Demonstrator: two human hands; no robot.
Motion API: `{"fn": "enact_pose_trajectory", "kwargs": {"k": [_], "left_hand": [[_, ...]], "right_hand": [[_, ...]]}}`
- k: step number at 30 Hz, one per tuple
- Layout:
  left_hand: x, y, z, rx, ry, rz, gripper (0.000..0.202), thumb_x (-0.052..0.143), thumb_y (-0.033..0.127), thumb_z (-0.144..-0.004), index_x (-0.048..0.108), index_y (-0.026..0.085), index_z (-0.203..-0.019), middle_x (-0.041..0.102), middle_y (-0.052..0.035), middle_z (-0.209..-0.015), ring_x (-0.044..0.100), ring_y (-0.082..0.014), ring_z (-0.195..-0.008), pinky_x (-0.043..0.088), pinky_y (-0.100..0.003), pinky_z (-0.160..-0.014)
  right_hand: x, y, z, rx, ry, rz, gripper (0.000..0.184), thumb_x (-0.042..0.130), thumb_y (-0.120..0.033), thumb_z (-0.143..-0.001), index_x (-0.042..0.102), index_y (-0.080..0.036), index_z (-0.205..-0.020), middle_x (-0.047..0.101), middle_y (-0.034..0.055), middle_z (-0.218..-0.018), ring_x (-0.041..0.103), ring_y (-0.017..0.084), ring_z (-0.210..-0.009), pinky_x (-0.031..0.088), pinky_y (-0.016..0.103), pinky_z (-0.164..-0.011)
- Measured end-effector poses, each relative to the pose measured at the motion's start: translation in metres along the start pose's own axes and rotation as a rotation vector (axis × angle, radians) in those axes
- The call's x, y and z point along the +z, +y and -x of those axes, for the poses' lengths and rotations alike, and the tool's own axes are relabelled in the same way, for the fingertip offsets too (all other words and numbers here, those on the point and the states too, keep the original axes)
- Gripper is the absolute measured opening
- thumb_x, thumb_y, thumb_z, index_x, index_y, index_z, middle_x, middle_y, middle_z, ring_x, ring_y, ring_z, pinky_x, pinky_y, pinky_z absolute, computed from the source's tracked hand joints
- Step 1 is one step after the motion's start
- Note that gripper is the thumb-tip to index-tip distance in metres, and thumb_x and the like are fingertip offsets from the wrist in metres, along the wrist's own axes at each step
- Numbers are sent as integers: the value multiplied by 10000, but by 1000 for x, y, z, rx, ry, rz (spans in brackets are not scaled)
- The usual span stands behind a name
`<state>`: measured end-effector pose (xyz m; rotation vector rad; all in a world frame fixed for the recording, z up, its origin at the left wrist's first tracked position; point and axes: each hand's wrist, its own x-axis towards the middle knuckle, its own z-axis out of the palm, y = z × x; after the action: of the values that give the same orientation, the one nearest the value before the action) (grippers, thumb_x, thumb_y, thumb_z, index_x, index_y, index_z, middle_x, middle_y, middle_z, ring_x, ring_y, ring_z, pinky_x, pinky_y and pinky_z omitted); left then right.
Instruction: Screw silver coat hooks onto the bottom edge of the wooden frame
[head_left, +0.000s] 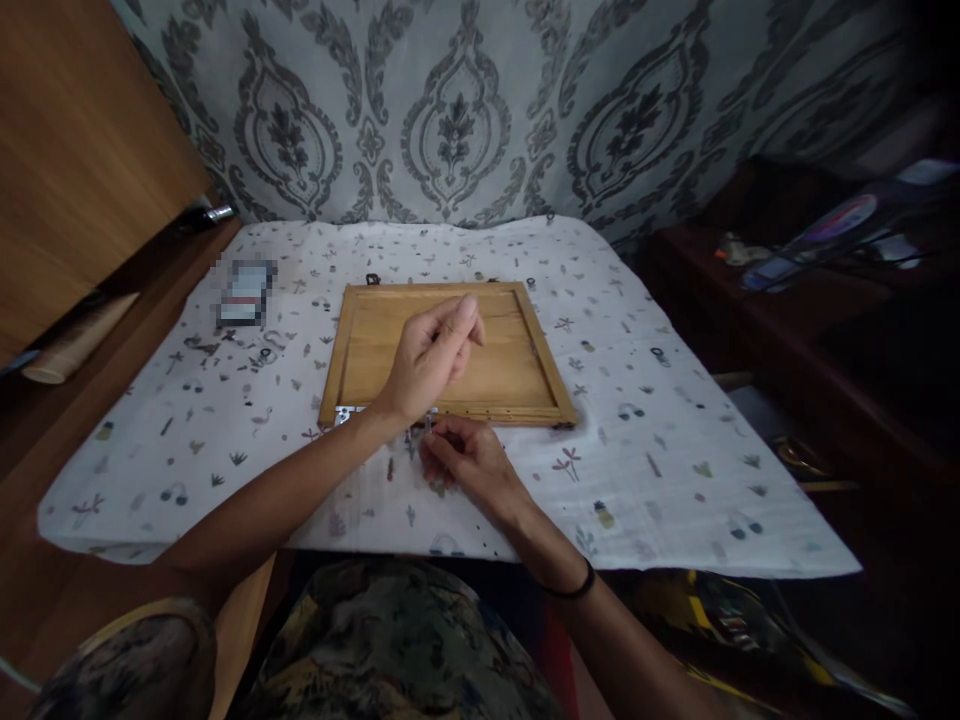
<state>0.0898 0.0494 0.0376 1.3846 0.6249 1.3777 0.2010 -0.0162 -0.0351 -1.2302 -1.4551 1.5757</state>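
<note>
A shallow wooden tray-like frame [540,350] lies flat on a white patterned cloth [660,470]. A small metal hinge plate [345,413] shows at its near left corner. My left hand [431,360] hovers over the frame's near edge with its fingers curled and pinched together; what they hold is hidden. My right hand [469,462] rests on the cloth just in front of the frame, fingers closed round a small metal piece [427,420] at the frame's near edge.
A small box [245,293] lies on the cloth at the far left. A wooden panel [75,150] stands at the left, with a rolled tube [75,345] below it. Dark furniture with clutter [825,260] fills the right side. Patterned wallpaper is behind.
</note>
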Motion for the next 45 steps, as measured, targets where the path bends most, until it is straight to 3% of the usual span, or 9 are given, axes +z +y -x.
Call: {"fn": "enact_pose_trajectory", "kwargs": {"k": [5,11,16,25,30,34,38,43,45], "left_hand": [[-9,5,-5,-96,-209,10,576,575,741,-917,546,210,-696,264,108,-456,196,-64,-379,193,-234,-379],[3,8,8,24,-4,-129,481,567,670,-966,569,210,-824,457,47,-592,416,-92,-514,352,-236,-480],[6,3,6,-5,34,-25,511,613,692,-928,537,216,-758,279,97,-532,240,-69,-435,209,-231,-399],[-10,4,-8,-134,-193,11,567,618,733,-895,542,207,-696,252,112,-462,184,-53,-380,176,-221,-368],[-2,6,4,29,20,-130,481,619,644,-950,549,199,-778,422,68,-568,383,-69,-479,319,-210,-455],[4,1,7,36,48,-91,464,628,622,-952,545,201,-775,359,88,-564,335,-62,-462,288,-210,-438],[-1,-2,-2,-7,-49,-16,519,638,657,-927,545,201,-698,303,102,-493,279,-56,-393,229,-219,-385],[-13,3,-10,-126,-277,64,553,637,667,-921,541,202,-637,243,115,-436,193,-50,-360,193,-213,-360],[-13,5,-8,-122,-266,46,538,636,659,-927,554,198,-662,260,112,-445,202,-50,-368,197,-210,-365]], "right_hand": [[0,2,-1,-7,10,-8,311,674,-443,-869,604,-196,-693,667,10,-574,605,120,-475,430,219,-451],[1,0,0,5,-8,-27,278,655,-412,-879,609,-195,-710,643,-11,-548,552,95,-440,434,216,-456],[1,-2,1,10,-3,-14,260,640,-383,-883,606,-197,-705,638,-16,-541,545,94,-438,442,222,-471],[0,-3,0,7,-8,-16,266,624,-382,-892,617,-184,-714,648,1,-576,590,99,-474,428,212,-465],[1,-4,1,29,-4,-40,262,647,-374,-876,604,-189,-696,644,-8,-548,547,89,-437,428,209,-456],[1,-2,0,27,-2,-55,264,652,-389,-867,607,-190,-699,636,-14,-538,558,96,-440,435,210,-453],[-1,-2,0,-1,-17,-37,272,656,-401,-877,620,-188,-712,650,-3,-569,582,101,-470,437,212,-464],[-1,-2,1,-11,-23,-28,288,651,-412,-889,612,-187,-715,648,0,-610,613,104,-496,430,209,-458],[-1,-1,0,-10,-15,-25,276,643,-392,-891,610,-185,-711,648,1,-604,609,102,-492,427,207,-459]]}}
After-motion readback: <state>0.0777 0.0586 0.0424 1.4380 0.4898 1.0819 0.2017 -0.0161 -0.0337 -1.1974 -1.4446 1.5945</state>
